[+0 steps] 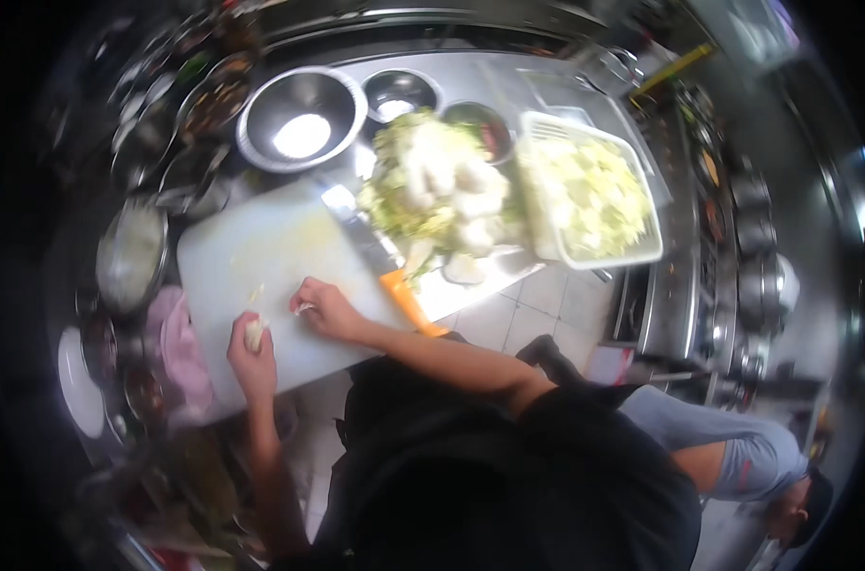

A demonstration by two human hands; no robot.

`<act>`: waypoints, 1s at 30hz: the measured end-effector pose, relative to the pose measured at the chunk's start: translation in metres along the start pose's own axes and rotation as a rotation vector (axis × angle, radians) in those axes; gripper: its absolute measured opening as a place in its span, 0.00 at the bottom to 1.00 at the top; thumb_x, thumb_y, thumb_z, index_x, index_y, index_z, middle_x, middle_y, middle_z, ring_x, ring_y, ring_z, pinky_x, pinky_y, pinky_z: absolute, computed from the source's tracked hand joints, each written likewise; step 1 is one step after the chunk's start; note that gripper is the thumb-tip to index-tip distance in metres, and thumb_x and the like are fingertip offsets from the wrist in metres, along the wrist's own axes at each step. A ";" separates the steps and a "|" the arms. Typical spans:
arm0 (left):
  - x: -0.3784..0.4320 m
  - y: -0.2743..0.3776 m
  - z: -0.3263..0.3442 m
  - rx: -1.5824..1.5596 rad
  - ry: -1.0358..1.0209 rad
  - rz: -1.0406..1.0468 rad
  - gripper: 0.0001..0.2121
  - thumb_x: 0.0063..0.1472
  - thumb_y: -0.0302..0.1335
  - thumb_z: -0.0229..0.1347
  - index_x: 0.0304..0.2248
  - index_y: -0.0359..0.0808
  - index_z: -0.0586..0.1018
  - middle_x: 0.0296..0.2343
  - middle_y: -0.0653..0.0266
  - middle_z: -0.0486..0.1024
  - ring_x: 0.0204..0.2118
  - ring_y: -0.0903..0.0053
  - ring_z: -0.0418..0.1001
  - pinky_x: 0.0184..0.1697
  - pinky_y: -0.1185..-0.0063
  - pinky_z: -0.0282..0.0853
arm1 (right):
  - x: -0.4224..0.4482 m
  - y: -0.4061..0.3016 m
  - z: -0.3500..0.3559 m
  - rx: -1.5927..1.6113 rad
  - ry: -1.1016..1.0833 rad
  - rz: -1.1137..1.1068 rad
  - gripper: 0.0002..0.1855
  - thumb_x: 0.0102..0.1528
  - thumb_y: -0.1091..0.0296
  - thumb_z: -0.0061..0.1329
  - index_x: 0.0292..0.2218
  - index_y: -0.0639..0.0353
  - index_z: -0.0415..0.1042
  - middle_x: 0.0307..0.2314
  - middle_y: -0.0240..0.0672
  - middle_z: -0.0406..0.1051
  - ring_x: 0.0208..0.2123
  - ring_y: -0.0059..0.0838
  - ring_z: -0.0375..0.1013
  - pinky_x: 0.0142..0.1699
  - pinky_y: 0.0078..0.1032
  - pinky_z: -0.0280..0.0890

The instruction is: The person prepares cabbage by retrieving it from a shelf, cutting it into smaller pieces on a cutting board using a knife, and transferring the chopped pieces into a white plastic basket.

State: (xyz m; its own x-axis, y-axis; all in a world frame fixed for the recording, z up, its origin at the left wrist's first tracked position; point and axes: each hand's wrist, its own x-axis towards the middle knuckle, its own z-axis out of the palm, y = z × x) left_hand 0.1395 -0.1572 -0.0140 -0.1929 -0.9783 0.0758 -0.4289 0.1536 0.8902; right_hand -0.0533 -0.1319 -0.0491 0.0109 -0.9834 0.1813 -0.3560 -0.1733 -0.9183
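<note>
My left hand [252, 350] is closed around a small pale piece of food [254, 332], perhaps a garlic bulb, above the near left part of a white cutting board [261, 243]. To its right, my right hand [321, 307] pinches a small whitish bit [304, 307] between thumb and fingers. Pale scraps [256, 292] lie on the board just beyond my hands. A cleaver with an orange handle [407, 303] rests along the board's right edge, its blade pointing away from me.
Right of the board lies a heap of leafy cabbage trimmings [432, 178]. A white plastic basket [653, 243] holds cut cabbage. Steel bowls [300, 118] stand behind. A pink cloth [179, 346] lies at the board's left. A person in grey [753, 457] is at the lower right.
</note>
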 end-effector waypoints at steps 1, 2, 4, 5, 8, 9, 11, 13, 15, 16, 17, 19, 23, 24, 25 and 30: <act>0.001 0.025 0.012 -0.024 0.010 0.060 0.16 0.52 0.14 0.53 0.42 0.31 0.74 0.35 0.56 0.75 0.40 0.73 0.73 0.45 0.76 0.67 | 0.000 -0.006 -0.005 0.221 0.099 0.212 0.09 0.51 0.81 0.44 0.34 0.59 0.71 0.30 0.37 0.68 0.32 0.36 0.70 0.39 0.32 0.64; -0.003 0.055 0.028 -0.044 0.018 0.117 0.17 0.52 0.14 0.53 0.43 0.31 0.74 0.36 0.56 0.75 0.40 0.71 0.73 0.46 0.76 0.67 | -0.004 -0.004 -0.016 0.617 0.121 0.439 0.07 0.54 0.77 0.45 0.36 0.57 0.71 0.31 0.35 0.69 0.34 0.34 0.70 0.40 0.32 0.65; -0.011 0.104 0.057 -0.014 -0.046 0.250 0.19 0.51 0.15 0.54 0.45 0.32 0.73 0.39 0.55 0.74 0.43 0.68 0.73 0.48 0.75 0.67 | -0.010 -0.011 -0.034 1.254 0.148 0.633 0.08 0.57 0.69 0.43 0.39 0.56 0.70 0.33 0.33 0.70 0.36 0.32 0.71 0.42 0.31 0.67; -0.010 0.124 0.071 0.032 -0.122 0.321 0.21 0.50 0.15 0.55 0.46 0.32 0.73 0.41 0.55 0.74 0.44 0.66 0.73 0.48 0.75 0.67 | -0.016 -0.025 -0.046 1.478 0.171 0.622 0.09 0.58 0.65 0.42 0.39 0.56 0.70 0.34 0.33 0.71 0.37 0.32 0.72 0.43 0.30 0.68; -0.019 0.165 0.110 0.157 -0.192 0.399 0.23 0.48 0.17 0.57 0.47 0.34 0.74 0.45 0.55 0.72 0.46 0.60 0.72 0.49 0.72 0.69 | -0.047 -0.038 -0.089 1.750 0.141 0.414 0.14 0.59 0.59 0.40 0.41 0.57 0.69 0.36 0.34 0.72 0.39 0.32 0.72 0.45 0.29 0.69; -0.021 0.173 0.125 0.098 -0.191 0.438 0.22 0.48 0.18 0.58 0.46 0.36 0.75 0.47 0.55 0.71 0.46 0.59 0.72 0.48 0.72 0.70 | -0.061 -0.038 -0.112 1.716 0.167 0.375 0.14 0.59 0.59 0.40 0.41 0.57 0.70 0.36 0.35 0.72 0.39 0.32 0.72 0.45 0.30 0.68; -0.030 0.197 0.166 0.029 -0.312 0.455 0.22 0.48 0.22 0.58 0.46 0.37 0.75 0.49 0.53 0.70 0.47 0.58 0.72 0.47 0.72 0.70 | -0.096 -0.032 -0.168 1.634 0.243 0.316 0.15 0.59 0.59 0.41 0.42 0.58 0.70 0.37 0.36 0.71 0.41 0.34 0.72 0.46 0.31 0.68; -0.040 0.232 0.219 -0.151 -0.358 0.445 0.23 0.45 0.28 0.59 0.45 0.39 0.76 0.47 0.53 0.71 0.50 0.60 0.69 0.50 0.71 0.66 | -0.130 -0.017 -0.242 1.516 0.337 0.269 0.16 0.59 0.59 0.42 0.42 0.59 0.70 0.38 0.38 0.71 0.42 0.35 0.71 0.47 0.31 0.67; -0.049 0.273 0.282 -0.178 -0.345 0.542 0.22 0.46 0.25 0.55 0.45 0.39 0.75 0.41 0.53 0.71 0.46 0.59 0.68 0.44 0.67 0.66 | -0.155 0.004 -0.320 1.378 0.438 0.224 0.17 0.58 0.59 0.42 0.43 0.61 0.70 0.39 0.39 0.71 0.43 0.36 0.70 0.48 0.32 0.66; -0.049 0.287 0.314 -0.065 -0.341 0.611 0.23 0.45 0.26 0.54 0.46 0.39 0.74 0.39 0.51 0.71 0.43 0.58 0.69 0.41 0.66 0.66 | -0.158 0.011 -0.353 1.319 0.469 0.202 0.17 0.58 0.58 0.43 0.43 0.61 0.70 0.40 0.39 0.71 0.43 0.36 0.70 0.49 0.33 0.66; -0.054 0.291 0.367 -0.108 -0.007 0.791 0.24 0.46 0.27 0.53 0.47 0.39 0.74 0.39 0.50 0.71 0.41 0.59 0.71 0.40 0.67 0.67 | -0.164 0.019 -0.390 1.250 0.536 0.179 0.18 0.58 0.58 0.43 0.43 0.62 0.70 0.40 0.40 0.71 0.44 0.37 0.70 0.49 0.33 0.65; -0.079 0.343 0.395 -0.056 -0.061 0.631 0.22 0.45 0.26 0.54 0.44 0.38 0.76 0.42 0.50 0.70 0.41 0.63 0.72 0.37 0.70 0.71 | -0.182 0.032 -0.454 0.944 0.697 0.165 0.18 0.58 0.58 0.44 0.44 0.63 0.71 0.41 0.41 0.71 0.45 0.38 0.69 0.50 0.34 0.64; -0.119 0.351 0.296 -0.311 -0.373 0.660 0.24 0.49 0.27 0.56 0.49 0.40 0.72 0.43 0.53 0.66 0.38 0.61 0.73 0.29 0.69 0.70 | -0.183 0.043 -0.540 0.546 0.954 0.179 0.20 0.57 0.58 0.46 0.45 0.65 0.71 0.43 0.44 0.70 0.47 0.41 0.68 0.52 0.35 0.63; -0.127 0.335 0.283 -0.287 -0.396 0.636 0.25 0.49 0.25 0.56 0.50 0.40 0.70 0.42 0.54 0.66 0.37 0.61 0.73 0.30 0.68 0.70 | -0.182 0.047 -0.557 0.444 1.000 0.192 0.21 0.57 0.58 0.46 0.45 0.65 0.71 0.44 0.44 0.70 0.48 0.41 0.68 0.52 0.36 0.62; -0.136 0.310 0.273 -0.263 -0.422 0.611 0.26 0.49 0.24 0.56 0.50 0.40 0.69 0.41 0.55 0.67 0.37 0.61 0.73 0.30 0.68 0.69 | -0.183 0.048 -0.573 0.322 1.024 0.221 0.21 0.57 0.58 0.46 0.45 0.66 0.71 0.44 0.45 0.70 0.48 0.42 0.68 0.53 0.36 0.62; -0.194 0.158 0.178 -0.390 -0.190 -0.035 0.24 0.52 0.15 0.52 0.50 0.35 0.69 0.44 0.58 0.69 0.38 0.70 0.72 0.41 0.75 0.69 | -0.208 0.019 -0.610 -1.114 0.457 0.394 0.27 0.56 0.58 0.48 0.53 0.62 0.67 0.50 0.45 0.67 0.49 0.38 0.68 0.53 0.32 0.61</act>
State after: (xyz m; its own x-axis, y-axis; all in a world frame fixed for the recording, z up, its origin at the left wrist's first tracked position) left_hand -0.0482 0.0821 0.0320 -0.3587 -0.9334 -0.0089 -0.0796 0.0210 0.9966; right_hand -0.6325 0.1022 0.1104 -0.5182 -0.8106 0.2727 -0.8551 0.4843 -0.1853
